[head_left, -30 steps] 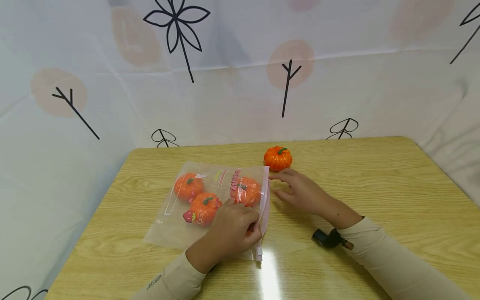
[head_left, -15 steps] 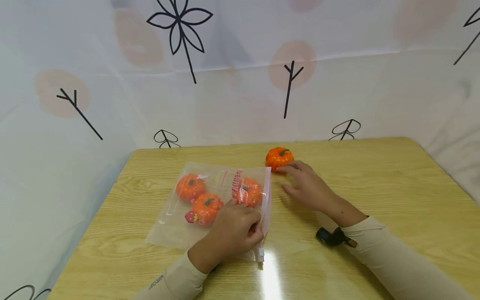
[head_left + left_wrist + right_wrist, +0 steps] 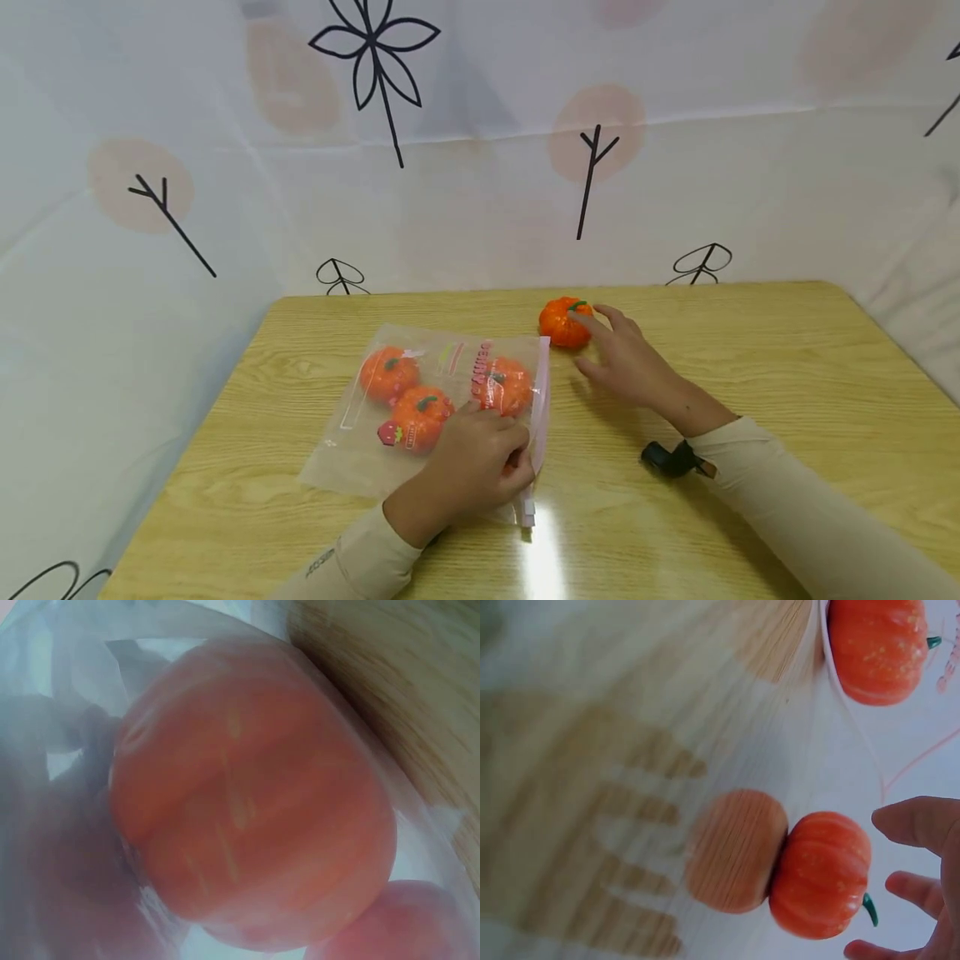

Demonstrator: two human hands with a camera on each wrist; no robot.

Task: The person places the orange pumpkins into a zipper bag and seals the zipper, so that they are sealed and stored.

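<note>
A clear zip bag (image 3: 352,454) with a pale pink slider edge lies on the table, several small orange pumpkins (image 3: 388,375) inside it. My left hand (image 3: 476,462) is on the bag near its opening, fingers curled and gripping the plastic. Up close in the left wrist view, a pumpkin (image 3: 255,802) shows blurred through the film. Outside the bag, beyond its top corner, sits one loose pumpkin (image 3: 564,323) with a green stem. My right hand (image 3: 626,358) reaches over its right side, fingers spread; in the right wrist view the fingers (image 3: 915,825) stand apart from this pumpkin (image 3: 821,874).
The wood-grain table (image 3: 750,375) is glossy and mirrors the loose pumpkin and hand. A white patterned cloth (image 3: 480,208) hangs along the table's back edge. A black wrist camera (image 3: 667,460) sits under my right wrist.
My right hand has moved away from the bag's edge, up and right, to the loose pumpkin, and its fingers have spread. My left hand stays on the bag. The view has shifted slightly.
</note>
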